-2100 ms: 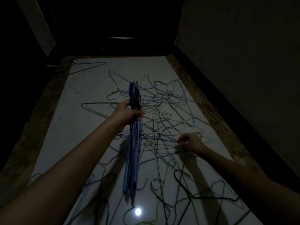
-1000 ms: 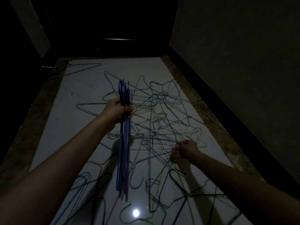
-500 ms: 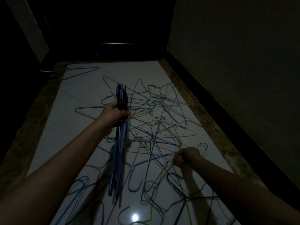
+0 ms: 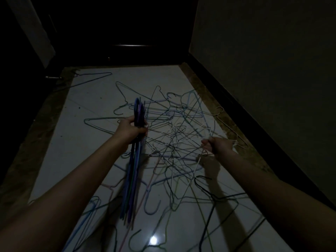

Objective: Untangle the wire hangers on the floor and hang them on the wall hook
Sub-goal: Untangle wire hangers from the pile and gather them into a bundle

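Both hands engaged with wire hangers above a pale floor.

I see my left hand (image 4: 131,132) gripping a gathered bundle of hangers (image 4: 133,171), hooks up, bodies hanging below the fist. My right hand (image 4: 216,146) pinches a white hanger (image 4: 192,140) at the tangled pile (image 4: 174,135), which lies on the floor (image 4: 76,139) between and beyond both hands. A wall (image 4: 272,70) stands right of the right hand.

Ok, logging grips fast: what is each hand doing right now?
Left hand: closed around a bundle of hangers held upright.
Right hand: closed on a white wire hanger from the tangled pile.
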A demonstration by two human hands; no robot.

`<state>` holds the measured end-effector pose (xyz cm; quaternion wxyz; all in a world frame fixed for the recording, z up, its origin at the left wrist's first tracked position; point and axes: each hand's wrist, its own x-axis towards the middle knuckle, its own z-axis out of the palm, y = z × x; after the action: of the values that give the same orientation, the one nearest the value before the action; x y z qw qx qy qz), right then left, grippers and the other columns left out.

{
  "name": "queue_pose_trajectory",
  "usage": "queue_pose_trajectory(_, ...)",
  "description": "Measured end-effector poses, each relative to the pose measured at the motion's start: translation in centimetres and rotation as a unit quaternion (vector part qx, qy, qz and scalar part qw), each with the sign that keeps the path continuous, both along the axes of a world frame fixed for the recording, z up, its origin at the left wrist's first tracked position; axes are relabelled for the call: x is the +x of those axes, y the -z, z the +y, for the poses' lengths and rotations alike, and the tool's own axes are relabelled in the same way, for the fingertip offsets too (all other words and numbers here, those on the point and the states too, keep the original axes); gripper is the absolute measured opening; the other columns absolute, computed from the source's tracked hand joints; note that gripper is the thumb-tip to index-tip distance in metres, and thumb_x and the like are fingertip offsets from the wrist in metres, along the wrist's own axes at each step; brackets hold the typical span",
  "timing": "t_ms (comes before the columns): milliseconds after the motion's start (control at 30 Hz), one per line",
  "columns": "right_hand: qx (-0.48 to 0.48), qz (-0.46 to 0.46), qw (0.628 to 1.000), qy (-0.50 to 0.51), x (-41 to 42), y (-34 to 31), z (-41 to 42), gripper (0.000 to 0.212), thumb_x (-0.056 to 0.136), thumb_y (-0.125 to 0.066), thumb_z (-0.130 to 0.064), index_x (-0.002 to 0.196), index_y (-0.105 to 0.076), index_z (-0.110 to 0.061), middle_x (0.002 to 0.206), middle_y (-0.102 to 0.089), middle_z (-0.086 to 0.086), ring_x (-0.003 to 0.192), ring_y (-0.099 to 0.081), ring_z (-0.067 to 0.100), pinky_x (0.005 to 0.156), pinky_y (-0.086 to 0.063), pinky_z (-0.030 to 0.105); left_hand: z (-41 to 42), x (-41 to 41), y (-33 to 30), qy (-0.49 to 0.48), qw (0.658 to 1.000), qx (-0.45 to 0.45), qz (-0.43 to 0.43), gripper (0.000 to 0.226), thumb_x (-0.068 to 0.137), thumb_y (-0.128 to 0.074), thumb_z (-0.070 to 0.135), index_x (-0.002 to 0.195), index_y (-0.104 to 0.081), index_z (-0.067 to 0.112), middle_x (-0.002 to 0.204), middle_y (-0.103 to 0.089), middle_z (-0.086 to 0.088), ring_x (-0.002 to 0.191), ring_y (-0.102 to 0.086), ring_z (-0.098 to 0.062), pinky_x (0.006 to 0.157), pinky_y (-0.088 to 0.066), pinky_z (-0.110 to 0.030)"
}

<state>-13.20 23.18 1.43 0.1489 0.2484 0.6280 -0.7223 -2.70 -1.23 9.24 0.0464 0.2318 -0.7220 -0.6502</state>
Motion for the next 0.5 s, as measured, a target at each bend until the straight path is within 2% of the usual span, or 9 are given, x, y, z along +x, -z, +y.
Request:
queue_pose_trajectory(67,0.045,0.018,0.999,-0.006,-0.5,-0.1,0.1,0.037,0.1,-0.029,0.003,0.133,-0.028,0.021,0.128,-0.046,0.035,0.119,-0.05,0.043,0.08,-0.046,0.042,0.0,0.0,0.6,0.001,1.0,-0.012,-0.013,0.019,0.083,-0.062,-0.008,0.093,-0.059,0.008,0.078,-0.059,-0.007,0.065,-0.056,-0.013,0.048,-0.05,-0.014)
queue_pose_trajectory(133,0.035,0.027,0.999,-0.015,-0.8,-0.4,0.1,0.039,0.101,-0.028,-0.002,0.134,-0.03,0.018,0.108,-0.054,0.028,0.108,-0.055,0.038,0.088,-0.046,0.042,-0.1,0.1,1.3,0.009,0.999,-0.028,-0.026,0.029,0.081,-0.065,-0.006,0.108,-0.059,0.004,0.089,-0.061,-0.011,0.068,-0.056,-0.013,0.051,-0.051,-0.017)
queue_pose_trajectory(200,0.009,0.015,0.999,-0.037,-0.7,-0.6,0.1,0.036,0.099,-0.034,-0.005,0.129,-0.042,0.014,0.09,-0.059,0.016,0.107,-0.061,0.035,0.078,-0.052,0.031,0.0,0.1,1.8,0.027,0.998,-0.048,-0.038,0.033,0.08,-0.066,-0.007,0.109,-0.058,0.004,0.095,-0.06,-0.013,0.068,-0.056,-0.013,0.05,-0.049,-0.013)
queue_pose_trajectory(300,0.031,0.034,0.998,-0.053,-0.4,-0.8,0.1,0.035,0.098,-0.037,-0.003,0.127,-0.045,0.014,0.094,-0.06,0.019,0.112,-0.059,0.034,0.069,-0.053,0.025,0.8,0.2,2.6,0.089,0.989,-0.109,-0.047,0.032,0.077,-0.07,-0.004,0.105,-0.059,0.009,0.096,-0.062,-0.012,0.072,-0.058,-0.014,0.057,-0.05,-0.016)
queue_pose_trajectory(333,0.026,0.038,0.998,-0.048,-0.4,-0.7,0.0,0.036,0.098,-0.035,-0.003,0.128,-0.042,0.015,0.095,-0.061,0.022,0.104,-0.064,0.032,0.065,-0.053,0.024,1.2,0.2,2.9,0.118,0.982,-0.138,-0.05,0.035,0.076,-0.073,-0.002,0.108,-0.061,0.007,0.1,-0.064,-0.012,0.08,-0.061,-0.018,0.065,-0.053,-0.022)
queue_pose_trajectory(367,-0.008,0.043,0.998,-0.033,-0.3,-0.7,-0.3,0.037,0.099,-0.031,-0.002,0.131,-0.037,0.017,0.089,-0.062,0.025,0.086,-0.07,0.028,0.058,-0.054,0.023,1.5,0.2,3.3,0.146,0.973,-0.168,-0.054,0.04,0.075,-0.075,0.0,0.112,-0.062,0.006,0.105,-0.065,-0.012,0.09,-0.062,-0.021,0.074,-0.054,-0.028)
queue_pose_trajectory(433,-0.075,0.059,0.995,0.005,-0.5,-0.6,-0.6,0.039,0.1,-0.024,0.003,0.135,-0.026,0.019,0.066,-0.059,0.022,0.047,-0.066,0.021,0.053,-0.054,0.027,2.2,0.1,4.0,0.167,0.958,-0.224,-0.063,0.046,0.075,-0.076,0.004,0.118,-0.062,0.008,0.113,-0.064,-0.009,0.101,-0.061,-0.022,0.077,-0.051,-0.029)
queue_pose_trajectory(467,-0.092,0.064,0.994,0.017,-0.4,-0.7,-0.8,0.038,0.099,-0.025,0.005,0.133,-0.025,0.021,0.063,-0.057,0.023,0.045,-0.064,0.024,0.058,-0.055,0.029,2.4,0.2,4.3,0.16,0.954,-0.244,-0.065,0.045,0.076,-0.075,0.005,0.119,-0.062,0.009,0.113,-0.064,-0.008,0.1,-0.06,-0.021,0.072,-0.048,-0.027)
queue_pose_trajectory(500,-0.102,0.068,0.992,0.021,-0.1,-0.9,-0.9,0.035,0.097,-0.028,0.009,0.129,-0.028,0.022,0.067,-0.058,0.028,0.053,-0.066,0.03,0.063,-0.057,0.031,2.5,0.1,4.5,0.15,0.952,-0.258,-0.061,0.043,0.077,-0.074,0.006,0.118,-0.063,0.009,0.113,-0.064,-0.008,0.099,-0.06,-0.021,0.07,-0.046,-0.025)
